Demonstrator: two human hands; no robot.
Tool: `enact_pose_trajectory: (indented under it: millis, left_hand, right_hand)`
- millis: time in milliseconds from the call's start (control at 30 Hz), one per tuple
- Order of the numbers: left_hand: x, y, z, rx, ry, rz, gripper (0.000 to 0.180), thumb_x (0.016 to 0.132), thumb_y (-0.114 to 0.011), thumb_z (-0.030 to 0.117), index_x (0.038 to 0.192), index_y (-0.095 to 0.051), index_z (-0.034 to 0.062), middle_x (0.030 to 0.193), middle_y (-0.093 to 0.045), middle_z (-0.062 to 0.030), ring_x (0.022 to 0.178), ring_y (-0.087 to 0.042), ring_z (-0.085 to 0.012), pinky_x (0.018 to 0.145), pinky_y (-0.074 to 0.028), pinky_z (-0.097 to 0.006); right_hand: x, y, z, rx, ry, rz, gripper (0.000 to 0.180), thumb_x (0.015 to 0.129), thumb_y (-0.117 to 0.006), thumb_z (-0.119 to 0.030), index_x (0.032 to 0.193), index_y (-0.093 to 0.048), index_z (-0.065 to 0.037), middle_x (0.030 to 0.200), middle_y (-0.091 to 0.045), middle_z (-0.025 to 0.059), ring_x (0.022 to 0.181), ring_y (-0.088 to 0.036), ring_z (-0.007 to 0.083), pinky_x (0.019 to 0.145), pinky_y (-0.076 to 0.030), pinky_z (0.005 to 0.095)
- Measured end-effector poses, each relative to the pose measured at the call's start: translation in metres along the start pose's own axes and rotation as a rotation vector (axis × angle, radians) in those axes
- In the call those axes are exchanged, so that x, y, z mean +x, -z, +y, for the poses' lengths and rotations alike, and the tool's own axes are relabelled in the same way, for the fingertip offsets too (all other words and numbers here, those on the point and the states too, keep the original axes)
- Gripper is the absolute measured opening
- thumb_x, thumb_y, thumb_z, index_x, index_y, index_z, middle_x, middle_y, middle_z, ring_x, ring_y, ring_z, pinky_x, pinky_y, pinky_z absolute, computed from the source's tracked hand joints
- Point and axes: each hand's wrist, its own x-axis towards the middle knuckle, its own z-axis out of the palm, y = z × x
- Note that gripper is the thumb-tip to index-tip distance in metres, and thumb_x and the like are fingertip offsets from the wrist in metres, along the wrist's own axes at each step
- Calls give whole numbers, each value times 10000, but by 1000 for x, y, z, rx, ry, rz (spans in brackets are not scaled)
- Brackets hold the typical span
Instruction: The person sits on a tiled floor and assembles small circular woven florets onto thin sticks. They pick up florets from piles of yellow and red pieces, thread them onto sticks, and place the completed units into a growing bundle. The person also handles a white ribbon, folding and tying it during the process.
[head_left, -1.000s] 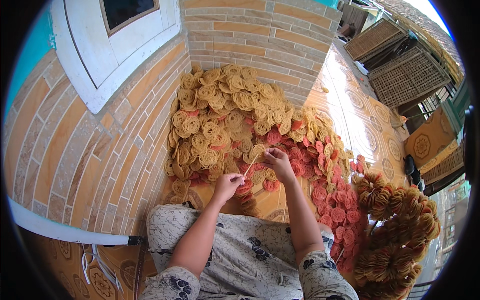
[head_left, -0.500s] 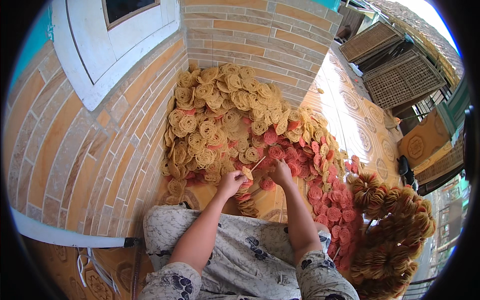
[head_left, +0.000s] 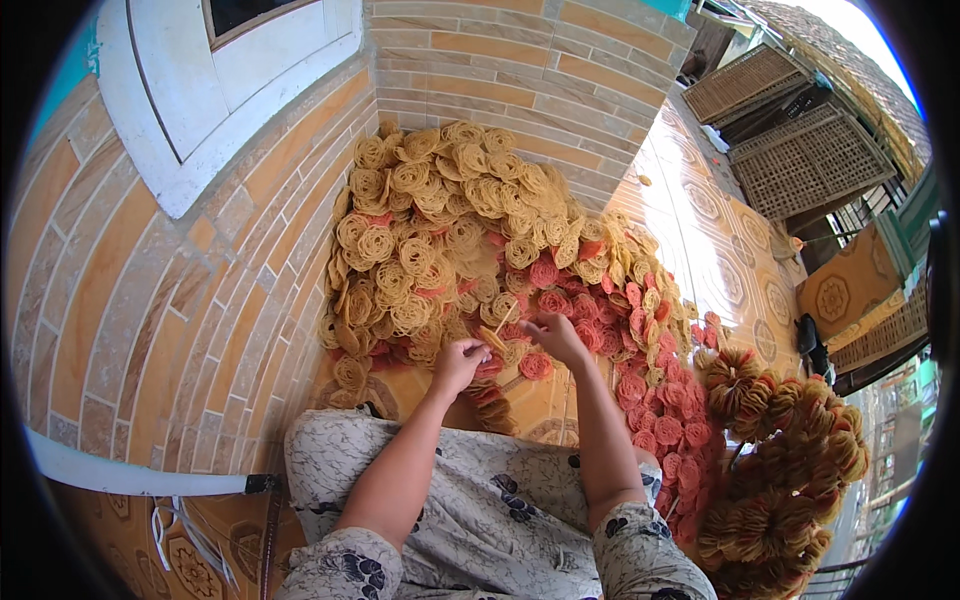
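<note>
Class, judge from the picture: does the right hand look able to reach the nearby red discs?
Probably yes: the right hand is close beside the red discs with nothing visible between; the left hand, gripping a thin stick, is off to the left.

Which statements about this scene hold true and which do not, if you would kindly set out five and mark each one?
1. The left hand holds a thin stick, with a yellow disc at its fingers. True.
2. The right hand rests flat on the patterned clothing. False: it is raised, near the stick and in front of the pile of discs.
3. The pile has both yellow and pinkish-red discs. True.
4. The pile lies on a wooden table. False: it lies on the tiled floor.
5. The stacked brownish bundles are on the person's right. True.
</note>
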Motion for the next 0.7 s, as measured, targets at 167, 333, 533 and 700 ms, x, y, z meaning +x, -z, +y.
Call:
enact_pose_trajectory:
  millis: [167,333,533,700]
  left_hand:
    - [-1,1,-2,124,-109,16,199,913,-634,174,993,-678,-3,841,-699,-42,755,-621,-81,724,-475,-245]
    - [-3,5,5,230,-43,-40,210,907,-644,204,959,-694,6,809,-701,-33,722,-594,-66,694,-456,-233]
    - [-7,2,12,251,-15,-55,201,904,-649,212,948,-705,25,802,-701,-16,710,-577,-57,679,-445,-229]
    - [-5,2,7,232,1,-74,198,905,-649,211,958,-702,28,809,-700,-11,724,-581,-55,689,-447,-227]
  right_hand:
    - [9,-59,36,-618,119,298,679,627,-852,-379,1093,-557,16,1027,-629,234,997,-605,351,838,-499,408]
    - [20,-20,46,330,-103,161,397,770,-778,-209,1015,-575,29,870,-665,85,731,-627,185,676,-503,300]
    - [3,11,14,853,-86,118,73,895,-647,-93,913,-581,-67,876,-614,3,808,-583,103,745,-484,270]
    - [-2,14,-1,820,-61,116,78,896,-648,-100,909,-579,-67,877,-618,4,806,-589,103,732,-484,262]
